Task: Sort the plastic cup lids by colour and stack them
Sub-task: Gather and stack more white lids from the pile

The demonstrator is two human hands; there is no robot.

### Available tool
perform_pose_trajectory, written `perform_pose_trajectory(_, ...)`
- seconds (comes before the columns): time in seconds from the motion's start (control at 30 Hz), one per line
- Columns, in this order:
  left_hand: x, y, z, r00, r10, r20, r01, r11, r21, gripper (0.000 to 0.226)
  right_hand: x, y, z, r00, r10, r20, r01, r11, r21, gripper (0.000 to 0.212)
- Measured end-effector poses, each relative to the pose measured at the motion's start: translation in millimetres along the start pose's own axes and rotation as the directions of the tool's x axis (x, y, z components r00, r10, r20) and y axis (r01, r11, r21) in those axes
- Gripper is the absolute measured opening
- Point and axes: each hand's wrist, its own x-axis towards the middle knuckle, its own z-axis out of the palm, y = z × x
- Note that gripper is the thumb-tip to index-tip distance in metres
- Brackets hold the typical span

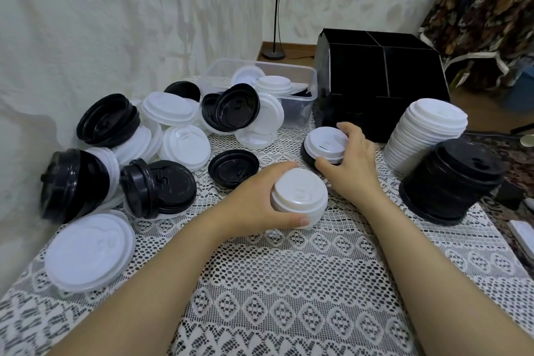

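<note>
My left hand (260,205) grips a short stack of white lids (300,196) just above the lace cloth at the table's middle. Just beyond it, my right hand (354,159) curls its fingers round a white lid (326,143) that sits on a black lid (307,153). A tall leaning stack of white lids (424,133) and a stack of black lids (450,179) stand at the right. Loose black and white lids (138,153) lie heaped on the left, and a single black lid (233,168) lies flat near the middle.
A clear plastic tub (289,72) holding more lids stands at the back. A black divided box (381,81) sits behind my right hand. A large white lid (89,251) lies at the near left edge. The wall is close on the left.
</note>
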Motion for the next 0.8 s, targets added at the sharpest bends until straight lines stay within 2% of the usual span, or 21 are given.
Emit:
perform_pose_trajectory(0.27, 0, -1, -1, 1.0, -0.006, -0.003, 0.005, 1.0, -0.006, 0.093, 1, 4, -2, 0.999, -0.029, 0.032, 0.026, 0.997, 0.07, 0.073)
perform_pose_trajectory(0.43, 0, 0, 0, 1.0, -0.011, -0.005, 0.011, 1.0, -0.023, 0.093, -2, 3, -7, 0.998, -0.054, 0.018, 0.049, 0.974, 0.22, 0.074)
perform_pose_trajectory(0.67, 0, 1, -2, 1.0, -0.023, -0.006, 0.023, 0.999, -0.035, 0.095, -7, -1, -18, 0.978, -0.205, -0.037, 0.208, 0.947, 0.245, 0.079)
perform_pose_trajectory(0.73, 0, 0, -2, 0.999, -0.031, -0.006, 0.031, 0.999, -0.036, 0.098, -11, -2, -26, 0.97, -0.243, -0.002, 0.232, 0.924, 0.305, 0.081)
perform_pose_trajectory(0.8, 0, 0, -2, 0.999, -0.046, -0.002, 0.046, 0.997, -0.064, 0.106, -17, -5, -34, 0.944, -0.317, 0.093, 0.263, 0.893, 0.366, 0.075)
